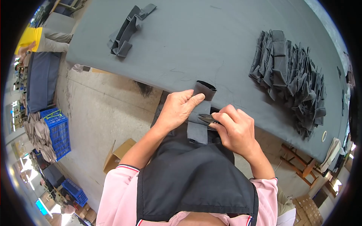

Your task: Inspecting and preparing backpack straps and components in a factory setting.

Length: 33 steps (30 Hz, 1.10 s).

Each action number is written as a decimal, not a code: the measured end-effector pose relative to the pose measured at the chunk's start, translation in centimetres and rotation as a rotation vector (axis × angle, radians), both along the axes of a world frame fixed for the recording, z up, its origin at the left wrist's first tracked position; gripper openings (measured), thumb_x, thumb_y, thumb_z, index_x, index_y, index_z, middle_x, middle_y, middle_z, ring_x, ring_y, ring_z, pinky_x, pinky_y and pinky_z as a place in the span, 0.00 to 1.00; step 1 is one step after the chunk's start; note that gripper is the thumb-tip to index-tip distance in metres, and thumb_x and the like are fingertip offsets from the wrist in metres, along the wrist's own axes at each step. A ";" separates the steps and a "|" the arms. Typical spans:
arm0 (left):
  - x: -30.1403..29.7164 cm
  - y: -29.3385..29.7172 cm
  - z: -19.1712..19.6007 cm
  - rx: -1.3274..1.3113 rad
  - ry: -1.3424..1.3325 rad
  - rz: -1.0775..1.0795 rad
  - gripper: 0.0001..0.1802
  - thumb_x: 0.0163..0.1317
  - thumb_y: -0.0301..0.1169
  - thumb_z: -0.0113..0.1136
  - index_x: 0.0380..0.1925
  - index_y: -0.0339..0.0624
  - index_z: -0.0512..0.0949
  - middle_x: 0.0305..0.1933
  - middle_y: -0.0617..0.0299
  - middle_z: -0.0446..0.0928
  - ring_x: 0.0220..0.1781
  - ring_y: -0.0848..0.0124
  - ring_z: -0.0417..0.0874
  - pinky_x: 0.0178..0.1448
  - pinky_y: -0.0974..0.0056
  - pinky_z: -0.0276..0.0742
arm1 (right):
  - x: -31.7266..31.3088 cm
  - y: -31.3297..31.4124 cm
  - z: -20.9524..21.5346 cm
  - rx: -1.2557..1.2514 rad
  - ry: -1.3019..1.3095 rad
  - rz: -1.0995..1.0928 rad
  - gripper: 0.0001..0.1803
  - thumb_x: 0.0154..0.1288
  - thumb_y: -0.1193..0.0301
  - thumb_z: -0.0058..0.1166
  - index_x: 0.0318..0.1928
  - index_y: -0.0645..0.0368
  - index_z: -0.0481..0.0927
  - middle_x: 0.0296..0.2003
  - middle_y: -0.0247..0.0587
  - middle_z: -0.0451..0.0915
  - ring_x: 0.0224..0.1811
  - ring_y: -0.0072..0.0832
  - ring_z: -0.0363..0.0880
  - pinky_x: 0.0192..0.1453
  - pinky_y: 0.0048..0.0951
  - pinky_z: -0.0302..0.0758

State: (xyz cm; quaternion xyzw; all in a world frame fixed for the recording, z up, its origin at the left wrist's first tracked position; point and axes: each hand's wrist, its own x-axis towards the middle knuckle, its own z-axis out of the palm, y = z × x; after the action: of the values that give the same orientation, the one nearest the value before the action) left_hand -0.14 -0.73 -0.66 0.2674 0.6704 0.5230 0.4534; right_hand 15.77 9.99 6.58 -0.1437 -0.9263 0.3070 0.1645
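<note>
- Two grips occupied: left hand (pixel 177 109) pinching dark cloth strip (pixel 197 132), right hand (pixel 237 130) holding black snips (pixel 206 119).
- Advisable: keep strip taut; guide snips shallowly.

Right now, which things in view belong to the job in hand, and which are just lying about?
In the job:
dark fabric strip, in the left grip
black snips, in the right grip
grey table
likely the large pile and small bundle of similar pieces

Lying about, apparently:
cardboard box
blue crate
</note>
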 end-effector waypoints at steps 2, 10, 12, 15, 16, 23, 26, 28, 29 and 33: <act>0.1 0.1 0.2 0.030 -0.014 -0.030 0.24 0.65 0.42 0.56 0.17 0.36 0.65 0.16 0.73 0.55 0.23 0.82 0.54 0.22 0.69 0.54 | -0.1 0.1 0.1 0.050 -0.009 0.047 0.14 0.41 0.76 0.66 0.32 0.60 0.77 0.26 0.39 0.74 0.23 0.35 0.72 0.26 0.26 0.66; 0.8 0.2 1.2 0.083 -0.072 0.036 0.22 0.65 0.41 0.56 0.19 0.35 0.68 0.17 0.73 0.56 0.24 0.84 0.54 0.22 0.70 0.54 | 0.5 0.1 -3.0 -1.475 0.133 -0.055 0.10 0.52 0.78 0.61 0.35 0.62 0.74 0.31 0.33 0.68 0.25 0.18 0.67 0.26 0.20 0.63; 0.8 0.0 0.7 0.073 -0.027 0.026 0.22 0.65 0.41 0.56 0.18 0.35 0.68 0.17 0.73 0.56 0.24 0.84 0.54 0.22 0.70 0.53 | 0.6 0.0 -2.5 -1.865 0.248 -0.125 0.11 0.53 0.78 0.61 0.36 0.63 0.74 0.32 0.34 0.67 0.29 0.19 0.67 0.30 0.17 0.65; 0.7 -0.2 0.4 0.064 0.006 0.053 0.22 0.64 0.40 0.57 0.18 0.35 0.67 0.16 0.74 0.55 0.23 0.84 0.54 0.22 0.70 0.52 | 0.8 -0.7 -2.7 -0.896 0.216 -0.269 0.12 0.51 0.76 0.63 0.35 0.65 0.75 0.31 0.34 0.68 0.27 0.18 0.67 0.28 0.19 0.65; 0.6 -0.2 0.6 0.059 0.031 0.071 0.23 0.64 0.40 0.57 0.18 0.35 0.66 0.16 0.74 0.55 0.23 0.84 0.53 0.21 0.70 0.51 | 1.0 -0.6 -2.0 -0.551 0.129 -0.241 0.13 0.47 0.77 0.64 0.34 0.66 0.76 0.31 0.37 0.68 0.27 0.21 0.68 0.29 0.21 0.67; 1.3 0.1 1.5 0.099 0.070 0.114 0.24 0.64 0.40 0.57 0.17 0.35 0.64 0.15 0.74 0.53 0.22 0.84 0.52 0.20 0.70 0.49 | 0.5 -1.7 -1.3 -0.224 0.058 -0.179 0.14 0.44 0.76 0.66 0.33 0.62 0.77 0.27 0.39 0.69 0.22 0.30 0.73 0.27 0.28 0.71; 1.3 0.2 1.9 0.075 0.077 0.121 0.24 0.65 0.40 0.57 0.17 0.36 0.63 0.16 0.75 0.53 0.22 0.84 0.52 0.20 0.70 0.49 | 0.2 -1.8 -1.4 -0.270 0.063 -0.206 0.13 0.45 0.76 0.66 0.32 0.62 0.77 0.27 0.38 0.69 0.20 0.29 0.72 0.24 0.28 0.71; 1.3 0.2 2.1 0.078 0.057 0.134 0.25 0.65 0.40 0.57 0.16 0.36 0.62 0.16 0.75 0.53 0.22 0.84 0.52 0.20 0.70 0.49 | 0.1 -1.8 -1.5 -0.198 0.058 -0.180 0.13 0.45 0.75 0.66 0.32 0.62 0.75 0.26 0.37 0.68 0.19 0.29 0.72 0.22 0.29 0.70; 1.3 0.2 2.2 0.081 0.037 0.145 0.25 0.65 0.40 0.57 0.16 0.37 0.61 0.16 0.75 0.53 0.22 0.84 0.52 0.20 0.70 0.49 | 0.1 -1.8 -1.5 -0.198 0.059 -0.179 0.13 0.45 0.75 0.66 0.32 0.62 0.75 0.26 0.37 0.68 0.19 0.29 0.72 0.22 0.29 0.70; 1.3 -0.1 1.3 0.085 0.042 0.119 0.26 0.65 0.41 0.57 0.15 0.38 0.60 0.16 0.75 0.52 0.22 0.84 0.51 0.20 0.70 0.48 | 0.2 -2.0 -1.9 -0.241 0.067 -0.180 0.14 0.45 0.74 0.66 0.32 0.60 0.74 0.26 0.37 0.69 0.19 0.30 0.72 0.22 0.29 0.69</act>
State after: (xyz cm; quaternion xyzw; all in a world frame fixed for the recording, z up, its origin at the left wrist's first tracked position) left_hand 1.16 -0.80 0.62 0.2571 0.6718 0.5711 0.3956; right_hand 15.95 7.98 4.70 -0.2346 -0.8600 0.4048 0.2038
